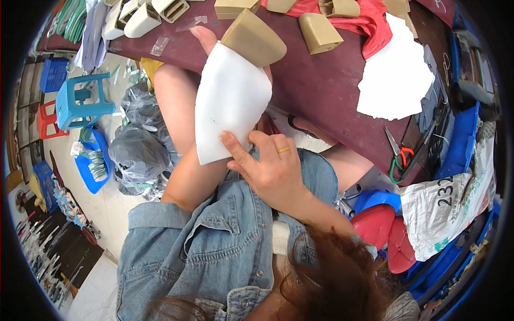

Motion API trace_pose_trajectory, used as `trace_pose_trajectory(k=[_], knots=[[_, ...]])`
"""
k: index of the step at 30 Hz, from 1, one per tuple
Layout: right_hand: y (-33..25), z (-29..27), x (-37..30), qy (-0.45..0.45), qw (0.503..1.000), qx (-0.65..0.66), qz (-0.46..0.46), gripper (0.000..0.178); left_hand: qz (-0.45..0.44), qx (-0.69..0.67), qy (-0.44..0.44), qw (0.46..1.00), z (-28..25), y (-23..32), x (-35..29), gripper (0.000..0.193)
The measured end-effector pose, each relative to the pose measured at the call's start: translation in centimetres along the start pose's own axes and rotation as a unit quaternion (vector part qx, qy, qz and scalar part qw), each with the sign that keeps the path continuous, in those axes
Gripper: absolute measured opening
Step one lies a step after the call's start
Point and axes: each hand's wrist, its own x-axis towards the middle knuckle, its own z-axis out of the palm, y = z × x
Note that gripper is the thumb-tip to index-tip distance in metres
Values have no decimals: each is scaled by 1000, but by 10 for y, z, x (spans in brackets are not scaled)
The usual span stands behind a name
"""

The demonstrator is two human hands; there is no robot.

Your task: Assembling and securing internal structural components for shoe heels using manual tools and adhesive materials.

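Note:
In front of me, a tan shoe heel [254, 38] is held up at the table's near edge by my left hand [206, 40]. Its thumb sticks out on the left, and most of its fingers are hidden behind the heel and a white sheet. The curved white sheet [227, 101] hangs down from the heel's lower edge toward my lap. My right hand [276, 171], with a gold ring, grips the sheet's lower right part, one finger lying across its face.
Several tan heels [320, 33] and white heels [143, 21] lie along the maroon table [316, 85]. White sheets [396, 72] are stacked on the right, near scissors [399, 155]. A blue stool [83, 101] and grey plastic bags [140, 150] stand on the floor at left.

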Motion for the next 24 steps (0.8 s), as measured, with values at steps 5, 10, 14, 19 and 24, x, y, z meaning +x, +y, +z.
trace_pose_trajectory(k=[5,10,14,19,24], knots=[[2,-3,1,2,998,56,18,53,298,498,21,814,-1,-15,3,41],[6,8,6,55,990,118,56,33,326,606,-23,725,5,-1,4,20],[9,15,8,112,980,157,43,28,333,597,-17,730,4,-3,3,16],[7,12,10,123,978,152,75,28,323,577,-29,749,8,4,2,15],[12,13,2,127,988,83,3,30,337,558,-37,757,8,0,7,18]])
